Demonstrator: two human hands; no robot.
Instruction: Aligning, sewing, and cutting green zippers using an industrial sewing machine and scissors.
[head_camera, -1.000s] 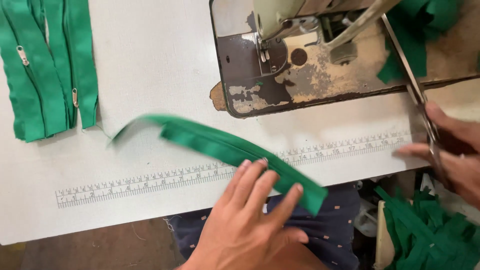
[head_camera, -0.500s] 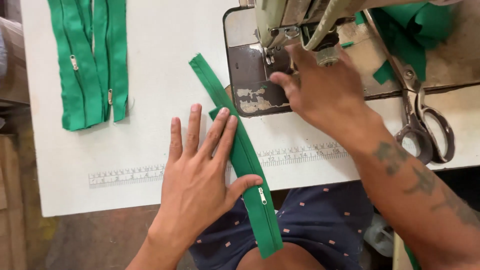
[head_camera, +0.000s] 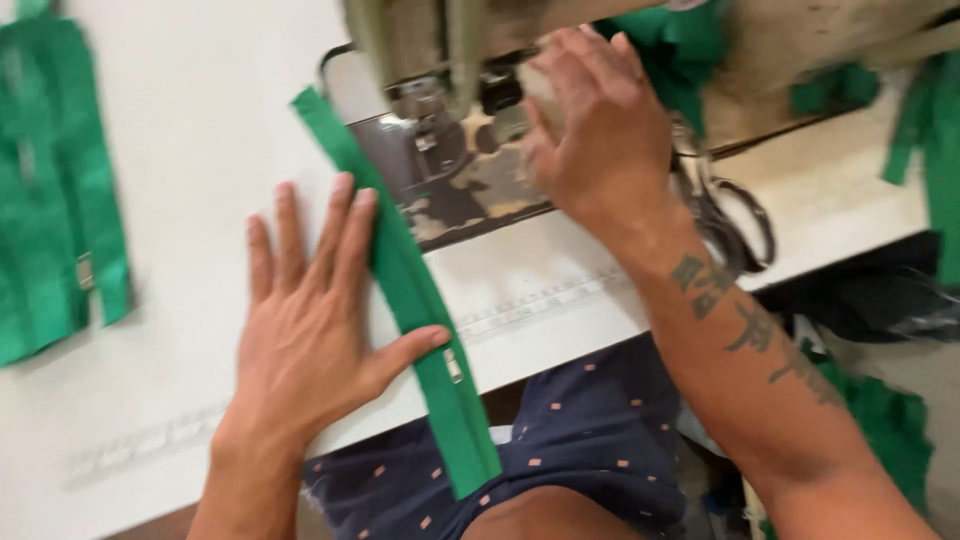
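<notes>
- My left hand (head_camera: 310, 330) lies flat, fingers spread wide, pressing the green zipper strip (head_camera: 400, 280) onto the white counter (head_camera: 200, 130).
- My right hand (head_camera: 600, 130) reaches into the sewing machine (head_camera: 440, 60); I cannot tell its grip.

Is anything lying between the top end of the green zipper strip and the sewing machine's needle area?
Nothing visible does. The green zipper strip ends beside the needle area, with bare table between; the right hand sits on its far side.

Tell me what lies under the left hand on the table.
The left hand lies flat, fingers spread, on the white table, its fingertips and thumb pressing the green zipper strip. A ruler marking runs along the table edge toward the palm; any part beneath the palm is covered.
</notes>
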